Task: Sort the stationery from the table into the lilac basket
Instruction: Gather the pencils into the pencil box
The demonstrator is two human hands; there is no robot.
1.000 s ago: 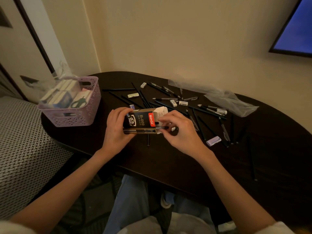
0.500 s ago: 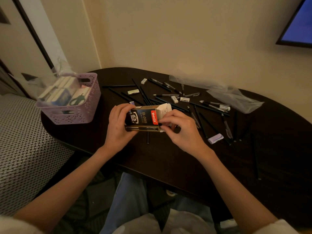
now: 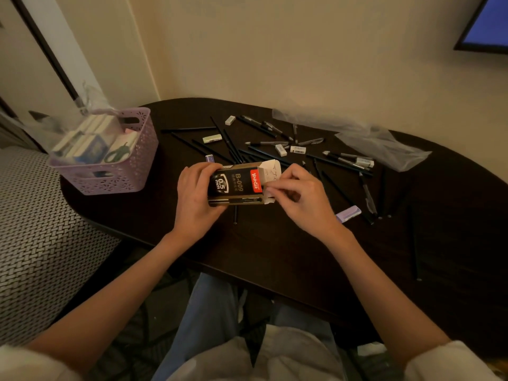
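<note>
Both hands over table: left hand [image 3: 195, 193] grips pen box [image 3: 236, 184]; right hand [image 3: 299, 196] pinches its flap.

Dark oval tabletop [image 3: 275, 251], lilac basket [image 3: 115, 171] at its left end, black pens and pencils [image 3: 264, 127] scattered across the middle, small white erasers [image 3: 281, 150] among them, lilac eraser [image 3: 348, 213] nearer the front, crumpled clear plastic bag [image 3: 384, 145] at the back right.
</note>
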